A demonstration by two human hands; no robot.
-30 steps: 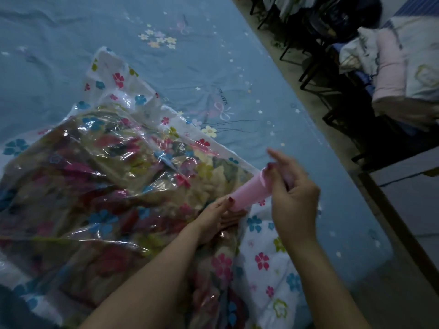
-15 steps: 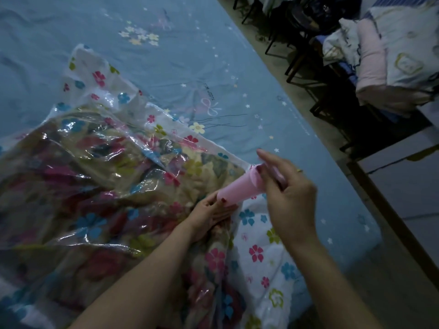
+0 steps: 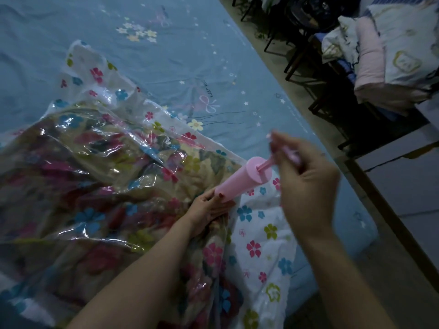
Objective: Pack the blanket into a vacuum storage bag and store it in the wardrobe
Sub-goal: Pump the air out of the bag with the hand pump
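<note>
A flowered vacuum storage bag (image 3: pixel 259 236) lies on the bed with a multicoloured blanket (image 3: pixel 99 172) showing through its clear plastic. A pink hand pump (image 3: pixel 240 181) stands tilted on the bag, near its right side. My left hand (image 3: pixel 209 207) grips the lower end of the pump's barrel against the bag. My right hand (image 3: pixel 306 186) grips the pump's handle, with the thin pink rod drawn a short way out of the barrel. The valve under the pump is hidden.
The bed has a blue sheet (image 3: pixel 166 67) printed with flowers and stars. Its right edge runs diagonally beside a strip of floor (image 3: pixel 370 288). Dark chairs (image 3: pixel 297 43) and a pile of folded bedding (image 3: pixel 389 55) stand at the upper right.
My right hand has pulled the pump's handle up and away from the barrel, baring the rod. My left hand stays at the pump's base.
</note>
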